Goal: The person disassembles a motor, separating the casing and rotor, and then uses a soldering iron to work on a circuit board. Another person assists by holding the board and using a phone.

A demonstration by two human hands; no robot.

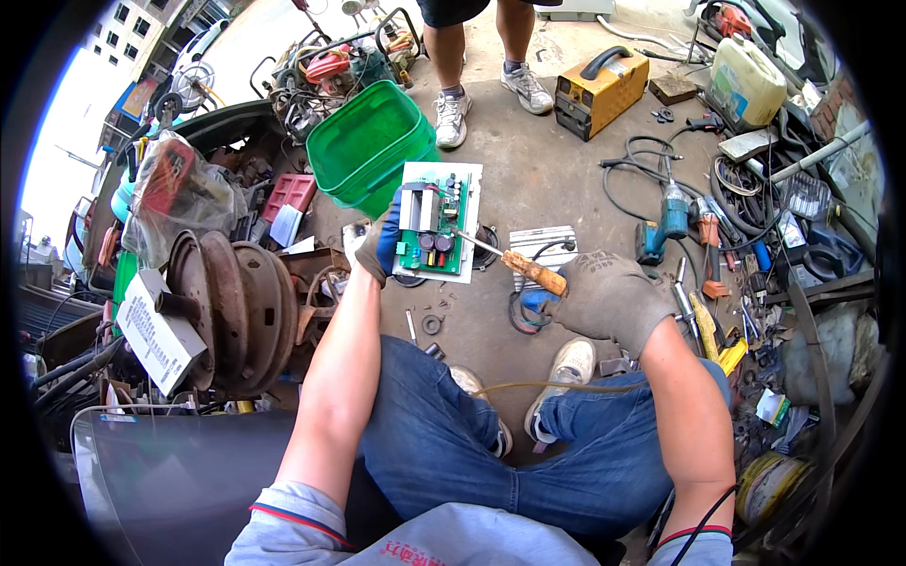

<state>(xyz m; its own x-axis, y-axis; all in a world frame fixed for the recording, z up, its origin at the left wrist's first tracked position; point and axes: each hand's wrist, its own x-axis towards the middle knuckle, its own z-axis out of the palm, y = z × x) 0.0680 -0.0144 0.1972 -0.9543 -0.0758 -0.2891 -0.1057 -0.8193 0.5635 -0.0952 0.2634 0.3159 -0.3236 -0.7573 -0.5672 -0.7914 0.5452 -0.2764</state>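
Observation:
My left hand [379, 247], in a grey and blue glove, is closed on the left edge of a circuit board [436, 224]. The green board carries heatsinks, dark round capacitors and a white backing plate [470, 189]. My gloved right hand [615, 300] grips a screwdriver [534, 272] by its worn orange-brown handle. Its metal shaft points left over the board, the tip close to the capacitors; whether it touches cannot be made out. Below the right hand sits a blue part with cables [537, 300], beside a ribbed metal plate [540, 241].
Ahead stands another person [510, 57] beside a green bin [368, 141] and a yellow machine [600, 91]. Rusty wheel rims [250, 316] crowd my left. A blue power drill [672, 212], cables and scattered tools lie on the right. Small washers [431, 324] dot the floor near my feet.

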